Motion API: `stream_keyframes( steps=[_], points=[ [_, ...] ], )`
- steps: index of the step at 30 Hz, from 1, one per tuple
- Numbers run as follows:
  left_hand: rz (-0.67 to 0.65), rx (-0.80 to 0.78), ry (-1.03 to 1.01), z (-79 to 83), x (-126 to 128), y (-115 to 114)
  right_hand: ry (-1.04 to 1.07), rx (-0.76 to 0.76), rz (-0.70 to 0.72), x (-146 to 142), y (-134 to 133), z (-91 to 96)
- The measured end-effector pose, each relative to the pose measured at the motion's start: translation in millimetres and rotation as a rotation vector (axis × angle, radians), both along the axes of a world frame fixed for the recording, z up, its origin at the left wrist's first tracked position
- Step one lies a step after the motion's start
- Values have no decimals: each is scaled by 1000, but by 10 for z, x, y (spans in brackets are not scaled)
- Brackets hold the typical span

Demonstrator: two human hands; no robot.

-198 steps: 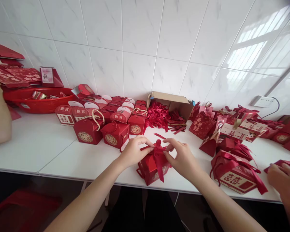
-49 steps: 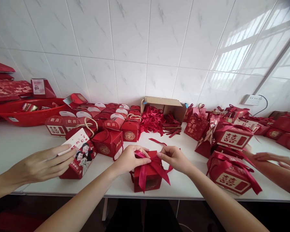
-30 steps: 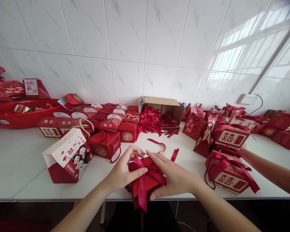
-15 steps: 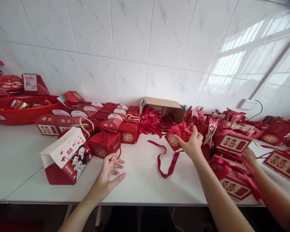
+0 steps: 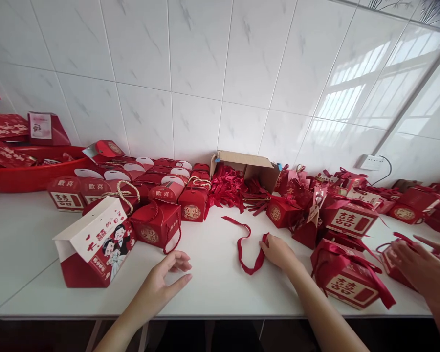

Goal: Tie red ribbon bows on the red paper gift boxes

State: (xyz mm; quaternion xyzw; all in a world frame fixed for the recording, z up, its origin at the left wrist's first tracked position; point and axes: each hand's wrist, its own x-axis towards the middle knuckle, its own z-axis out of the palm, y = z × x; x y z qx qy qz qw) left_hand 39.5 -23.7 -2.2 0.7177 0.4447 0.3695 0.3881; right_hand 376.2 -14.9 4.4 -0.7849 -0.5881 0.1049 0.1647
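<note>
My right hand (image 5: pixel 277 251) pinches one end of a red ribbon (image 5: pixel 242 244), which lies in a loose curve on the white table. My left hand (image 5: pixel 170 276) hovers over the table with fingers apart and nothing in them. Close to it stand a red gift box (image 5: pixel 157 222) with a cord handle and a house-shaped box (image 5: pixel 95 249) printed with a cartoon couple. Beyond my right hand, a small red box (image 5: pixel 283 211) with a ribbon on top rests beside other tied boxes.
A cardboard carton (image 5: pixel 249 161) of red ribbons (image 5: pixel 227 186) stands by the tiled wall. Rows of red boxes (image 5: pixel 146 178) fill the back left, near a red basin (image 5: pixel 40 168). Stacked ribboned boxes (image 5: pixel 348 288) stand right, where another person's hand (image 5: pixel 421 266) works on a box.
My right hand has let go of the small ribboned box, now among the others, and come nearer to grip the loose ribbon. The other person's hands have moved onto a box at the right.
</note>
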Motion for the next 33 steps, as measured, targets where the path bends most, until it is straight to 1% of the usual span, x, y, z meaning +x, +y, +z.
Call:
stream_keyframes(
  steps=[3,5,6,7,8,9,10,11,12,13,14,15,16,19,20,22,25,28,31,33],
  points=[
    [16,63,38,-1,38,-30,36,52,50,11,5,-59],
    [96,192,63,-4,36,-87,83,107,81,11,-43,-62],
    [160,295,73,-6,14,-124,107,133,98,14,-86,-57],
    [247,417,85,-8,-26,-163,145,174,115,23,-142,-48],
    [364,548,100,-6,-85,-200,201,232,131,39,-209,-39],
    [505,674,117,-1,-159,-232,271,303,147,61,-284,-30],
    [655,780,137,11,-244,-257,381,406,159,89,-364,-21],
    [799,854,156,30,-334,-274,489,496,164,120,-444,-13],
    [923,896,171,56,-418,-283,588,563,153,151,-522,-7],
    [998,911,178,90,-488,-284,680,613,127,179,-594,-2],
    [1020,916,172,129,-535,-276,751,632,89,201,-659,1],
    [992,914,156,173,-556,-261,818,642,44,216,-715,2],
    [928,909,136,220,-550,-237,885,652,2,224,-764,1],
    [671,862,120,354,-411,-101,1075,677,-60,213,-874,-12],
    [624,829,142,390,-352,-30,1127,685,-62,201,-906,-17],
    [576,757,220,439,-257,140,1205,687,-61,171,-974,-26],
    [487,710,372,460,-206,410,1330,612,-30,108,-1083,-39],
    [469,748,467,452,-230,595,1454,449,42,27,-1158,-72],
    [530,762,491,456,-267,670,1470,316,86,-49,-1155,-138],
    [584,725,491,470,-288,688,1470,246,101,-84,-1112,-191]
  ],
)
